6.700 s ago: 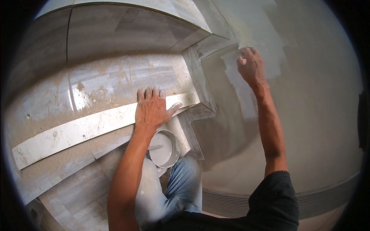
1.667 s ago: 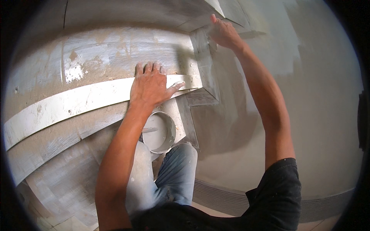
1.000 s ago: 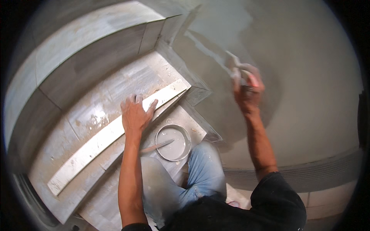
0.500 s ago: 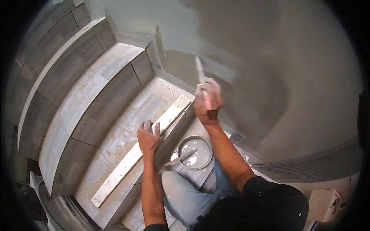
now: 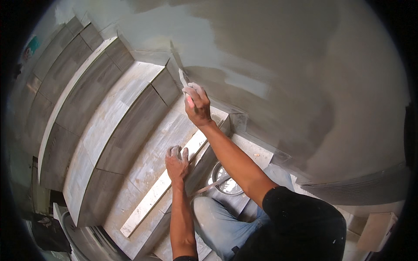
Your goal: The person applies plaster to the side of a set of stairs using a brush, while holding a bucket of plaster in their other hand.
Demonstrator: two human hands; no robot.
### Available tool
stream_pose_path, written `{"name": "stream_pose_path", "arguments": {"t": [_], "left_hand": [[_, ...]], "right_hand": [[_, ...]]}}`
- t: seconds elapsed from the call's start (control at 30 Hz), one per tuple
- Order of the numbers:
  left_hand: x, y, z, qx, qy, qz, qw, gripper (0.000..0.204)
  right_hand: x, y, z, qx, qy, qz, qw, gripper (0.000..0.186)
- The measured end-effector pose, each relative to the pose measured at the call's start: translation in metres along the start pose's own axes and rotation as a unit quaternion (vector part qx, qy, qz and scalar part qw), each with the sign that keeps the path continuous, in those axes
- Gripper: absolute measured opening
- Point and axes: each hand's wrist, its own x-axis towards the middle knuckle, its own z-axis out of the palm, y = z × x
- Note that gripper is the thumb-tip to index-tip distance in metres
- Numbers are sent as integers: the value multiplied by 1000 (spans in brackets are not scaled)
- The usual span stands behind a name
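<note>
My right hand [image 5: 197, 104] is closed round a trowel-like tool [image 5: 183, 76] with a pink-red handle and pale blade. The blade is at the grey plastered wall [image 5: 305, 74], beside the tiled stair edging. My left hand [image 5: 176, 164] rests on a long white strip [image 5: 143, 206] lying along a step, its dusty fingers bent and slightly apart. Below my right forearm, partly hidden by it, a round container [image 5: 220, 188] of pale grey mix sits on the lower step with a flat stick [image 5: 207, 187] across it.
Curved grey-tiled stairs [image 5: 122, 122] rise to the upper left. My bent knees are below the container. A cardboard box [image 5: 374, 230] stands at the lower right. Dark items [image 5: 48, 232] and curved tubing lie at the lower left.
The view has swung toward the wall, showing more stairs. My right hand with the tool has moved left along the wall to the stair edging. My left hand stays on the strip.
</note>
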Motion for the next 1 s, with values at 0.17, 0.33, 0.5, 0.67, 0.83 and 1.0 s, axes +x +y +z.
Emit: {"name": "stream_pose_path", "arguments": {"t": [0.17, 0.33, 0.5, 0.67, 0.83, 1.0], "left_hand": [[-8, -16, -11, 48, 2, -12, 999, 41], [0, 4, 6, 42, 2, 12, 999, 42], [-4, -4, -1, 46, 11, 7, 999, 41], [-6, -4, -7, 57, 5, 19, 998, 39], [-5, 11, 5, 63, 7, 11, 998, 38], [-2, 4, 1, 53, 6, 24, 998, 36]], "right_hand": [[-16, -1, -43, -110, 63, -74, 989, 23], [-18, -2, -20, 44, 6, 17, 999, 35], [-8, -3, -70, -50, 50, 16, 997, 36], [-34, -50, -209, -126, 94, 1, 988, 37], [-58, -63, -206, -164, 184, -24, 969, 26], [-42, -24, -72, -60, 50, 69, 995, 20]]}}
